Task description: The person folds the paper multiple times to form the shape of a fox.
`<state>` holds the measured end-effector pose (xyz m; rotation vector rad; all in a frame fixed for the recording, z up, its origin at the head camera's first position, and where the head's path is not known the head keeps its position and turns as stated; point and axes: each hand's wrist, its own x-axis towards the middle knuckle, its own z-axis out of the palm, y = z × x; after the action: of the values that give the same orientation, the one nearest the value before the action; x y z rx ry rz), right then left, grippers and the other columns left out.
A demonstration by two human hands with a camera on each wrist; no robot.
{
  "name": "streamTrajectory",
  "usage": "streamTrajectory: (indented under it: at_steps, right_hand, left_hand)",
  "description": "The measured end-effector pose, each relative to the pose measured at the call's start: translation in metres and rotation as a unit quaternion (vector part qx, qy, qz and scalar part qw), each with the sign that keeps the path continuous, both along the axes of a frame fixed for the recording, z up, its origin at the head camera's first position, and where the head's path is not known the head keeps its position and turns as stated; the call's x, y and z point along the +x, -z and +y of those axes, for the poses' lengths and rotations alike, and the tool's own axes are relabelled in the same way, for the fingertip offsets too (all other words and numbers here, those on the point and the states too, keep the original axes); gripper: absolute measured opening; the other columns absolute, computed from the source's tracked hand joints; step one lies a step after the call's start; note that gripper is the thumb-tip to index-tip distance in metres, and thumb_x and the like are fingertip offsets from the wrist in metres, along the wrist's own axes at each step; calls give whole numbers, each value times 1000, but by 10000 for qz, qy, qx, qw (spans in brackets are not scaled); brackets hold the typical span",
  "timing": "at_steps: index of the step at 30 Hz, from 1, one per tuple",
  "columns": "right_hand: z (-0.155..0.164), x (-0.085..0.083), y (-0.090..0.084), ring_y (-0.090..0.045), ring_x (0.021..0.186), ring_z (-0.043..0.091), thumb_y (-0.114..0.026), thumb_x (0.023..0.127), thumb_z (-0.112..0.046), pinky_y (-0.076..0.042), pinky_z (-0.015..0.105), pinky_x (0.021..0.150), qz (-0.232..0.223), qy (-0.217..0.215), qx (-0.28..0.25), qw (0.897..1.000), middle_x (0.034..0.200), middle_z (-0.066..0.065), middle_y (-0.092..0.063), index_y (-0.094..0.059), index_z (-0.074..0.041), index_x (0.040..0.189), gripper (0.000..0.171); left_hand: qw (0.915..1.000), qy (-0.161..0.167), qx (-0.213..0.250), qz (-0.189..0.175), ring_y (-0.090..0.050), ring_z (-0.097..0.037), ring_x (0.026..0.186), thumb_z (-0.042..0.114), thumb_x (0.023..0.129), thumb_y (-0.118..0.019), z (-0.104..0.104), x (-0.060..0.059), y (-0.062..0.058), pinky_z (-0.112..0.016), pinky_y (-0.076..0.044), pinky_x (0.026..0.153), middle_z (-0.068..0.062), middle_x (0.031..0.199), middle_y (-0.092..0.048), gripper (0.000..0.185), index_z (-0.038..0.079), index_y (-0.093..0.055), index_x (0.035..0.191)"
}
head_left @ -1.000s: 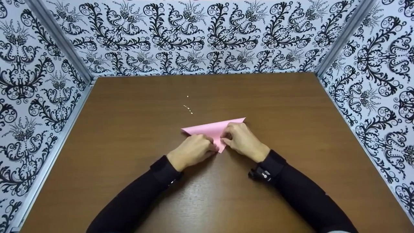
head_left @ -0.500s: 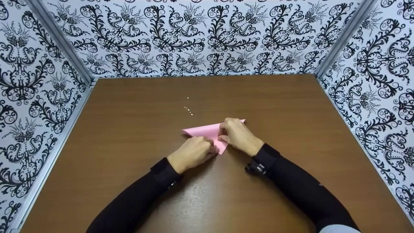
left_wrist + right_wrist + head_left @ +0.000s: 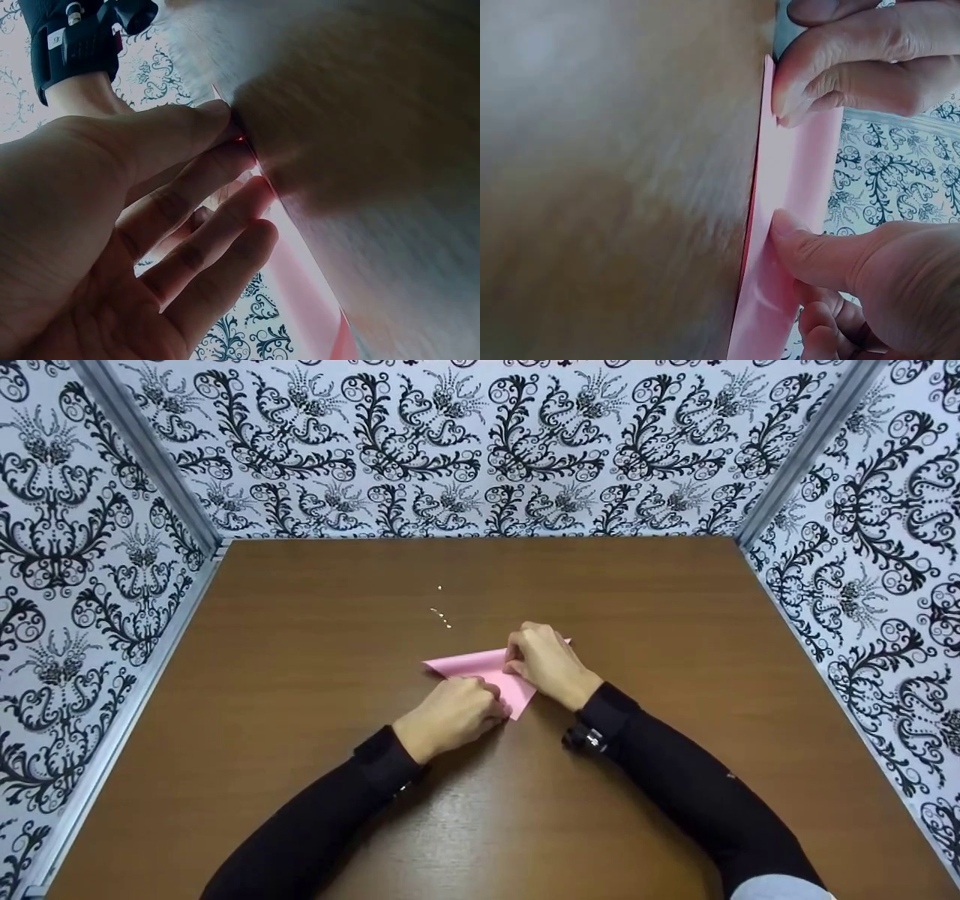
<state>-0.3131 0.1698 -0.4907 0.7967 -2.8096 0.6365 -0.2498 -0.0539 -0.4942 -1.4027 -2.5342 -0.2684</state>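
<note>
Patterned black-and-white walls close in a brown wooden table [image 3: 300,697], and near its middle, a little toward the right edge, lies a pink paper [image 3: 472,664] folded into a triangle. The step in hand looks like creasing a fold. The left hand [image 3: 450,714] presses down on the paper's near point with its fingers [image 3: 217,169] only lightly bent, pinning it flat. The right hand [image 3: 546,661] rests on the far right corner, thumb [image 3: 810,247] and fingertips [image 3: 802,90] bearing on the sheet along its edge. The next move probably calls for firm pressure along the fold without letting the layers slip. Tiny pale specks [image 3: 442,616] lie beyond the paper.
</note>
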Motion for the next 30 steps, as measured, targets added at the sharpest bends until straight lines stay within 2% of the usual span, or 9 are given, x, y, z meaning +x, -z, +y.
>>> streamTrajectory:
  at_steps: [5, 17, 24, 30]
  right_hand:
    - [-3, -6, -3, -77, 91, 34, -98, 97, -15, -68, 50, 82, 14, 51, 15, 10000, 95, 14, -77, -86, -4, 94, 16]
    - [-9, -21, -4, -78, 95, 36, -94, 101, -12, -69, 52, 84, -88, 187, 136, 9997, 99, 16, -77, -85, -4, 95, 14]
    - [-11, -30, -3, -78, 98, 37, -95, 99, -12, -69, 53, 86, -65, 205, 62, 9997, 99, 16, -77, -86, -5, 94, 13]
    - [-12, -33, -4, -80, 99, 37, -97, 99, -16, -70, 54, 88, -256, 351, -40, 9990, 101, 16, -81, -86, -5, 94, 16]
  left_hand:
    - [9999, -46, 43, -143, -79, -28, 77, 14, 102, -87, 0, -1, 0, -44, -66, 71, -5, 86, -81, 22, 14, -78, 82]
    - [9999, -96, 38, 36, -78, -24, 74, 16, 104, -87, 1, -2, 3, -42, -67, 70, -1, 83, -77, 28, 17, -76, 79]
    - [9999, -82, -26, 110, -79, -25, 75, 15, 104, -87, 1, -2, 1, -42, -68, 71, -1, 84, -79, 25, 17, -78, 80]
    - [9999, -70, 29, 109, -78, -25, 73, 14, 103, -88, 1, -1, 2, -42, -67, 69, -1, 83, -79, 25, 17, -78, 80]
